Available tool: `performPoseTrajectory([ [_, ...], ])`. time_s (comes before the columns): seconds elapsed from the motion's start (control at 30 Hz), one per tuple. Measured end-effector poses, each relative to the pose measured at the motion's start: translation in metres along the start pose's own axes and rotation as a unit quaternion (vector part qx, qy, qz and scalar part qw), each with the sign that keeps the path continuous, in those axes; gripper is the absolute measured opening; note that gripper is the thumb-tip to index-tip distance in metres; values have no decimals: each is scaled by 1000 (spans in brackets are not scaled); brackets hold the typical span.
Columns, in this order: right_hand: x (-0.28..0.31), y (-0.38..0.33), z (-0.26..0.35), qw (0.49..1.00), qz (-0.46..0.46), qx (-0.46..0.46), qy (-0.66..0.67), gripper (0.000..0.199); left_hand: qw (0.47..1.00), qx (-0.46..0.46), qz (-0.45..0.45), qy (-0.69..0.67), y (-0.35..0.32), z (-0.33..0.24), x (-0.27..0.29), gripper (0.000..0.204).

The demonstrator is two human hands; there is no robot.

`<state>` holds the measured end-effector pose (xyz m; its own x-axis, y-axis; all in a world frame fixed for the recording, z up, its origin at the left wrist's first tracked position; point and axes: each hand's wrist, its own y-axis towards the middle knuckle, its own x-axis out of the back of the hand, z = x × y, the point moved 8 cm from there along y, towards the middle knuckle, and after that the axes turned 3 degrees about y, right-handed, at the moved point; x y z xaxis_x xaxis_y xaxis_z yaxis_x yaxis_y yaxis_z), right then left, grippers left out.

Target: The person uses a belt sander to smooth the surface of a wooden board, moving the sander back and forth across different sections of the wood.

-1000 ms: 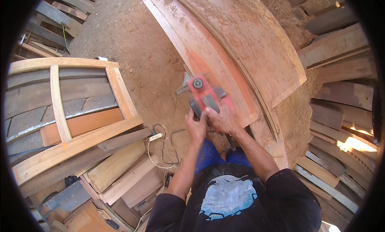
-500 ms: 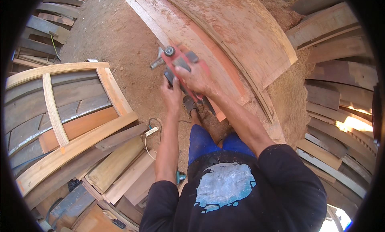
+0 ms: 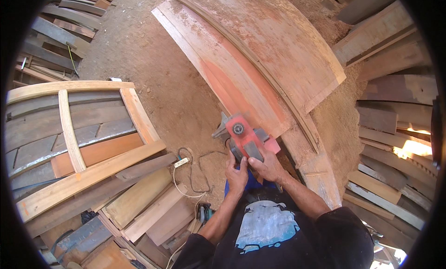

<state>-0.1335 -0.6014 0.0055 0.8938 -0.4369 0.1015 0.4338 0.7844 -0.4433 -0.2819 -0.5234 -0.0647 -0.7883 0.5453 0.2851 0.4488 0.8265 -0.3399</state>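
A red and grey electric hand planer [image 3: 241,128] is held close in front of my body, near the near end of a long reddish board [image 3: 227,83]. My right hand [image 3: 268,166] is closed around its rear grip. On the planer's left side, my left hand [image 3: 237,176] is closed against the grey housing, thumb up; its other fingers are partly hidden. The board lies on a wide, shavings-dusted wooden workbench [image 3: 288,46], beside a long narrow wood strip [image 3: 246,50]. Whether the planer's sole touches the board cannot be told.
To the left, a pale wooden frame [image 3: 69,125] rests on stacked planks [image 3: 144,199]. A white socket block [image 3: 181,162] and cables lie on the ground beside a teal power tool [image 3: 204,212]. More planks [image 3: 395,111] are piled at the right.
Both hands have drawn the planer back toward my body and to the right, from farther along the board's left edge to its near end. Both hands still hold it.
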Motion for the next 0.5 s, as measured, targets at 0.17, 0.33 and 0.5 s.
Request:
performPoseTrajectory([
  [0.17,-2,82,64,999,-22,32,4,66,999,16,-6,-43,88,-43,16,58],
  [0.33,-17,186,101,999,-10,36,-12,70,987,-48,-7,-151,196,-82,40,49],
  [0.5,-17,288,161,997,-23,71,-15,68,993,-37,-42,-104,305,-124,64,33],
])
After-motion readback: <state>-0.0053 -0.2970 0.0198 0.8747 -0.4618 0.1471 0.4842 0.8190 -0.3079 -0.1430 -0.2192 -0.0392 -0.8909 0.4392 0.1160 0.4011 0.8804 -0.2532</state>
